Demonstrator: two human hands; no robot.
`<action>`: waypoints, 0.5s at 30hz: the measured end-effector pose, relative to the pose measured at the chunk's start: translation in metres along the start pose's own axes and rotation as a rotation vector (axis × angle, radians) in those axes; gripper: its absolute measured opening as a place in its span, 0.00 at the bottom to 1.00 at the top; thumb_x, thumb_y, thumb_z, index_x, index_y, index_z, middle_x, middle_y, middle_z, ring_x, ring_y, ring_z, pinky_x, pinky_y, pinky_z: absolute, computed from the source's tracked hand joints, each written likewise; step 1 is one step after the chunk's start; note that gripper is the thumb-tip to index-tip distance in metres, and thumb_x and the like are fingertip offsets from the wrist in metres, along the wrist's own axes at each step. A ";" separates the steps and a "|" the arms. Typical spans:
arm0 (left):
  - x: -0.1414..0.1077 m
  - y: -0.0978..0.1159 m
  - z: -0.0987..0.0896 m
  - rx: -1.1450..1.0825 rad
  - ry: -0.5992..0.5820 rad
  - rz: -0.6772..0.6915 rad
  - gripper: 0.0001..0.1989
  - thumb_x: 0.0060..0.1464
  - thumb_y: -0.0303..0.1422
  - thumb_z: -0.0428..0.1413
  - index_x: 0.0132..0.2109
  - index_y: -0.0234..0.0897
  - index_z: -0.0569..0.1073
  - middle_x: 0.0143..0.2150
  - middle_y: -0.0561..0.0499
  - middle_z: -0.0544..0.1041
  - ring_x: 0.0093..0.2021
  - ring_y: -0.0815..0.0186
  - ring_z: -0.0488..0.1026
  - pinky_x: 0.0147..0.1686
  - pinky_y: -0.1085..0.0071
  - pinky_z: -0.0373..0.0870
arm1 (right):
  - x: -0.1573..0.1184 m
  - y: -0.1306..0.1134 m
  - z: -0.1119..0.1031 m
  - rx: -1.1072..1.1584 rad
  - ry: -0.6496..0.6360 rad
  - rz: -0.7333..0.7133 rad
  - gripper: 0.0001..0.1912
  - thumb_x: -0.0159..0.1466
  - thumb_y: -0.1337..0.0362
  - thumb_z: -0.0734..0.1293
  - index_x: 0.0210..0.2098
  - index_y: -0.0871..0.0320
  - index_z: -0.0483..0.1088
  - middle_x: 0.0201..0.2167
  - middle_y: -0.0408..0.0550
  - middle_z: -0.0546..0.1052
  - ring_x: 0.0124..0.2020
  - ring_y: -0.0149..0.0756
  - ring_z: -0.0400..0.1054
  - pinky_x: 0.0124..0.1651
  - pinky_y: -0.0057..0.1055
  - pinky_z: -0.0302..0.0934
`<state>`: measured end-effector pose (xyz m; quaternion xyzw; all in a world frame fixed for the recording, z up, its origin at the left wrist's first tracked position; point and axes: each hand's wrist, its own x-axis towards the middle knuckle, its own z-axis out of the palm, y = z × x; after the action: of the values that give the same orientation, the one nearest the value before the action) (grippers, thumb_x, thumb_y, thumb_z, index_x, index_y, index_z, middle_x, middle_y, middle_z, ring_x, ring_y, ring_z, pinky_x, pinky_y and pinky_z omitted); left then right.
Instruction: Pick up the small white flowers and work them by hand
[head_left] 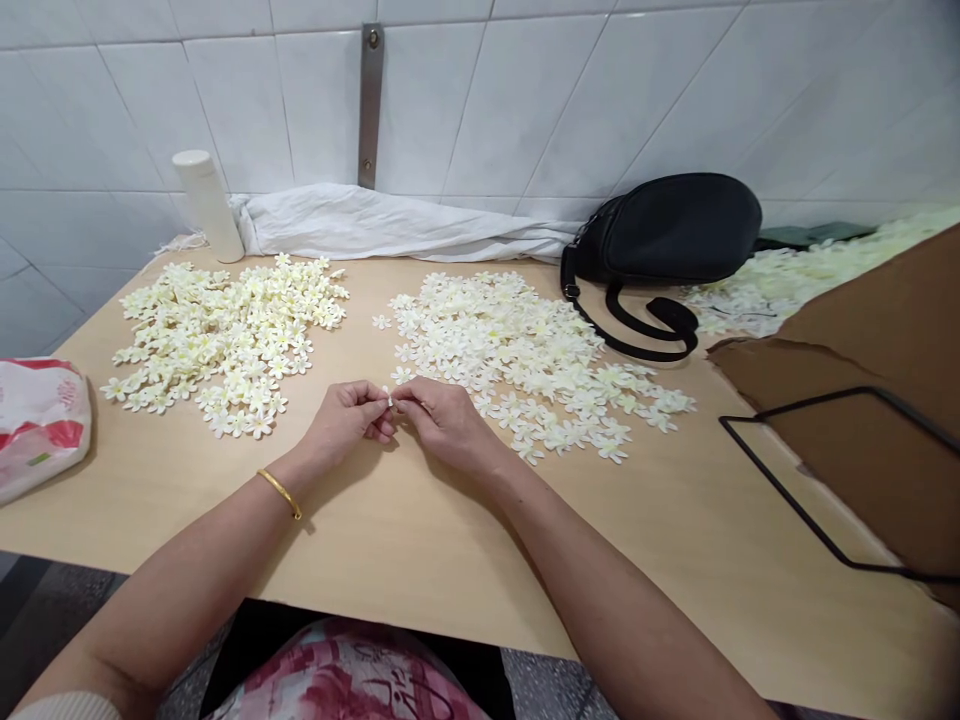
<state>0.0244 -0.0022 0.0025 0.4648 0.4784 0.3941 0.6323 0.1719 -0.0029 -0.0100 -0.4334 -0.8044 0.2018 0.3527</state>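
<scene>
Between the fingertips of both hands is a small white flower [389,400], mostly hidden by the fingers. My left hand [351,415], below a gold bangle on the wrist, pinches it from the left. My right hand [439,415] pinches it from the right, and the two hands nearly touch. A spread of cream flowers with yellow centres [225,325] lies to the left of the hands. Whiter flowers [502,335] are heaped behind and to the right of my right hand. Both piles rest on the light wooden table [420,570].
A white bottle [210,205] and a white cloth [390,225] stand along the tiled wall. The black bag [667,230] has its strap on the table. At right are more flowers [810,270], brown cardboard [862,350] and a black wire frame [802,510]. A red-white packet [41,425] lies left.
</scene>
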 end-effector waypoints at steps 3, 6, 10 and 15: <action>0.000 0.000 -0.001 0.012 -0.006 -0.011 0.04 0.47 0.24 0.53 0.25 0.30 0.69 0.18 0.51 0.71 0.17 0.73 0.67 0.23 0.73 0.68 | 0.001 0.000 -0.001 0.029 -0.019 0.016 0.09 0.59 0.72 0.58 0.29 0.59 0.69 0.25 0.45 0.73 0.28 0.29 0.66 0.34 0.25 0.57; 0.001 -0.001 -0.001 0.018 -0.010 -0.021 0.04 0.46 0.23 0.53 0.25 0.29 0.69 0.18 0.50 0.71 0.17 0.72 0.68 0.24 0.72 0.69 | 0.001 0.000 0.000 -0.019 -0.038 0.004 0.10 0.59 0.72 0.58 0.29 0.60 0.69 0.25 0.45 0.73 0.28 0.30 0.65 0.33 0.26 0.57; 0.001 -0.002 -0.001 -0.002 -0.019 -0.014 0.04 0.46 0.24 0.53 0.25 0.29 0.70 0.20 0.49 0.72 0.18 0.72 0.69 0.24 0.72 0.69 | 0.000 0.000 0.000 -0.063 -0.023 -0.044 0.10 0.60 0.72 0.57 0.28 0.59 0.70 0.24 0.45 0.73 0.27 0.30 0.65 0.33 0.26 0.57; 0.001 -0.002 -0.001 0.016 0.014 0.001 0.05 0.47 0.23 0.52 0.25 0.30 0.68 0.19 0.52 0.70 0.17 0.74 0.67 0.23 0.73 0.68 | -0.001 0.001 0.002 -0.071 -0.010 -0.073 0.11 0.59 0.72 0.57 0.29 0.59 0.70 0.25 0.46 0.74 0.27 0.30 0.66 0.33 0.25 0.58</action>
<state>0.0242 -0.0013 0.0002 0.4672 0.4857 0.3940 0.6249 0.1715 -0.0028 -0.0121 -0.4148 -0.8282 0.1622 0.3402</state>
